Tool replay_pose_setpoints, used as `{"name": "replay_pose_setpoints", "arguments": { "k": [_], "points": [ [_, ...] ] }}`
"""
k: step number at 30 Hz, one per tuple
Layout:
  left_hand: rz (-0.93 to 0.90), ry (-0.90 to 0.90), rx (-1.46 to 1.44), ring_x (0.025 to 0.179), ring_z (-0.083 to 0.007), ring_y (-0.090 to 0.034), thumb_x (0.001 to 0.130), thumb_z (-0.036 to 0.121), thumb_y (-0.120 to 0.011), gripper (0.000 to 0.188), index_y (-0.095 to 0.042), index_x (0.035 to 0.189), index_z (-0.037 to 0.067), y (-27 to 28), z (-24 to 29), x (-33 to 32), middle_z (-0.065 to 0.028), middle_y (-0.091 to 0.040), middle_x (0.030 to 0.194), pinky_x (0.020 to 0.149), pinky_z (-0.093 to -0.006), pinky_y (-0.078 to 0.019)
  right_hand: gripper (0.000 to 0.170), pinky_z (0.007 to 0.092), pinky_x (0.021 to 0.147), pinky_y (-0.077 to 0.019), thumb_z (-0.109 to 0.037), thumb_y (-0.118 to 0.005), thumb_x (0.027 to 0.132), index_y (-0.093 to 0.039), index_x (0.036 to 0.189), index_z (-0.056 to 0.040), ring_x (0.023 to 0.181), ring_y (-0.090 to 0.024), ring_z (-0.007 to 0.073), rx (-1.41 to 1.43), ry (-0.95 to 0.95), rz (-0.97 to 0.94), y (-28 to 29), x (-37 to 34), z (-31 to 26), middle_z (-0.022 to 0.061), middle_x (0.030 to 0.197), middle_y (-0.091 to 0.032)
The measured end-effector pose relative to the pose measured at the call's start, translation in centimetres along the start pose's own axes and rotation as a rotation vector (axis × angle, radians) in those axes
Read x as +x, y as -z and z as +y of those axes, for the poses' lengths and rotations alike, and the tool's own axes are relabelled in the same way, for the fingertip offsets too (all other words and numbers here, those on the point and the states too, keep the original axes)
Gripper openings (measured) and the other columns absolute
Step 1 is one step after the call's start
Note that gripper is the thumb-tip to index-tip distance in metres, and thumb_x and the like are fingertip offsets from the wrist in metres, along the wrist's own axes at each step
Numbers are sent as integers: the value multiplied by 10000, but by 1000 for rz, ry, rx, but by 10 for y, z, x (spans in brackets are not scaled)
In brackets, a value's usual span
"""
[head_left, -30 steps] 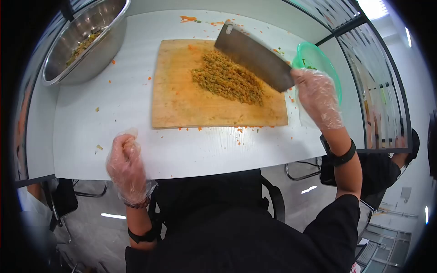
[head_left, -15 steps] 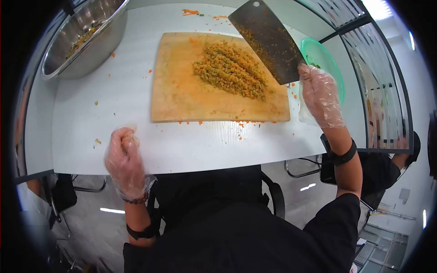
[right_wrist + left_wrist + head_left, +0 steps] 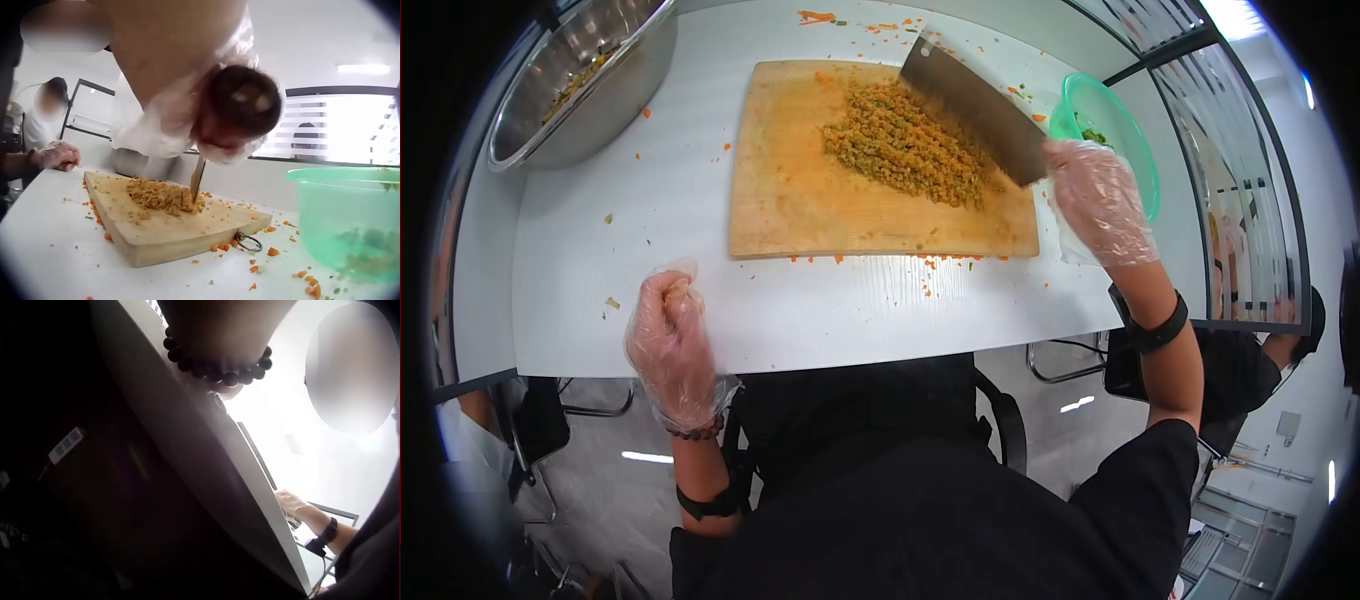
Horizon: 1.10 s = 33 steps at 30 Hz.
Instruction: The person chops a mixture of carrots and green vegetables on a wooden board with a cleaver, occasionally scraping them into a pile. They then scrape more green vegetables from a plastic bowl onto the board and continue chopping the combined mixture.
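My right hand (image 3: 1102, 200), in a clear plastic glove, grips the handle of a broad cleaver (image 3: 972, 108). Its blade slants over the right side of a heap of finely chopped orange and green vegetables (image 3: 890, 140) on the wooden cutting board (image 3: 775, 225). In the right wrist view the cleaver's blade (image 3: 198, 178) stands on edge at the heap, and the round end of its handle (image 3: 247, 103) faces the camera. My gloved left hand (image 3: 670, 340) rests at the table's front left, fingers loosely curled, holding nothing.
A steel bowl (image 3: 590, 125) with chopped vegetables stands tilted at the back left. Close beyond the right hand is a green plastic bowl (image 3: 1140, 150) holding green bits. Orange scraps (image 3: 817, 17) lie scattered round the board. A partition (image 3: 1250, 200) borders the right side.
The cleaver rose from the heap, showing bits stuck to its blade, and has come back down onto the heap's right side. The left hand has hardly moved.
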<state>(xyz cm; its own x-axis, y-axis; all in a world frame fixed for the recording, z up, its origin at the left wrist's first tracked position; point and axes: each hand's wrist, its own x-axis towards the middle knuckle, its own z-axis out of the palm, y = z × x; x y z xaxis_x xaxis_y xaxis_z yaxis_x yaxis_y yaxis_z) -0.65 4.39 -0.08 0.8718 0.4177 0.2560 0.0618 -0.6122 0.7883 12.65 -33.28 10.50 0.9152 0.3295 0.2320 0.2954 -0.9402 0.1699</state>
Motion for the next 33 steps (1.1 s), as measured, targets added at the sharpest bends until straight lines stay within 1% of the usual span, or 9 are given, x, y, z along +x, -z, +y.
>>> {"name": "replay_pose_setpoints", "arguments": {
  "k": [4, 7, 8, 11, 15, 18, 24, 27, 33],
  "points": [
    [-5, 8, 10, 692, -258, -603, 895, 20, -512, 173, -638, 1012, -4, -1, 3, 4, -162, -638, 815, 672, -344, -492, 348, 520, 723, -484, -255, -463, 1039, -632, 852, -15, 782, -629, 403, 55, 5, 192, -6, 0, 15, 208, 785, -649],
    [-9, 9, 47, 700, -272, -609, 893, 17, -511, 179, -639, 1015, -4, 2, 3, -1, -167, -648, 830, 682, -351, -496, 327, 521, 720, -475, -241, -477, 1035, -630, 859, -12, 784, -626, 406, -31, 37, -9, -10, -3, 12, 205, 788, -650],
    [-7, 0, 61, 703, -277, -611, 892, 16, -510, 182, -640, 1017, -4, 1, 2, 2, -168, -652, 836, 686, -353, -498, 321, 530, 717, -468, -232, -488, 1028, -625, 855, 1, 791, -621, 412, 54, 100, 122, -13, -3, 18, 212, 797, -647],
    [3, -6, 2, 710, -291, -611, 888, 15, -514, 189, -641, 1026, -7, -1, -3, 1, -173, -652, 843, 696, -359, -501, 289, 528, 721, -473, -230, -499, 1019, -641, 895, -11, 813, -624, 411, 113, -69, 106, -11, -5, 22, 214, 821, -650],
    [2, -12, 41, 717, -249, -615, 893, 6, -503, 204, -645, 1039, -7, 0, -2, 4, -150, -653, 836, 697, -337, -503, 270, 491, 680, -466, -252, -559, 1010, -671, 894, -35, 714, -586, 405, 146, 224, 219, -20, -12, 35, 209, 749, -623],
    [-4, 30, -36, 714, -198, -608, 904, -1, -492, 206, -645, 1042, -14, -2, -4, -1, -124, -648, 825, 692, -311, -499, 369, 420, 632, -451, -293, -572, 1020, -643, 819, 9, 630, -541, 310, 339, -277, 35, -7, -13, 41, 177, 688, -583],
    [-19, 17, -62, 697, -122, -563, 917, -27, -483, 209, -645, 1049, -30, -1, -2, 2, -79, -628, 818, 666, -261, -474, 437, 315, 514, -411, -347, -577, 1019, -570, 745, -7, 541, -491, 117, 733, -595, -161, 12, -36, 44, 32, 607, -519],
    [-13, 43, -108, 706, -113, -559, 913, -36, -487, 213, -647, 1055, -31, -2, -1, 0, -72, -632, 837, 665, -246, -469, 395, 278, 441, -394, -350, -573, 1018, -540, 752, -60, 479, -479, 93, 1070, -974, -207, 20, -62, 15, -17, 591, -496],
    [-9, 0, -52, 725, -105, -556, 908, -33, -475, 227, -645, 1059, -31, -1, 1, 0, -58, -631, 849, 672, -228, -465, 362, 260, 391, -405, -355, -551, 1028, -519, 788, -86, 436, -474, 80, 1211, -1044, -240, 13, -108, 11, -31, 583, -474]
  ]
}}
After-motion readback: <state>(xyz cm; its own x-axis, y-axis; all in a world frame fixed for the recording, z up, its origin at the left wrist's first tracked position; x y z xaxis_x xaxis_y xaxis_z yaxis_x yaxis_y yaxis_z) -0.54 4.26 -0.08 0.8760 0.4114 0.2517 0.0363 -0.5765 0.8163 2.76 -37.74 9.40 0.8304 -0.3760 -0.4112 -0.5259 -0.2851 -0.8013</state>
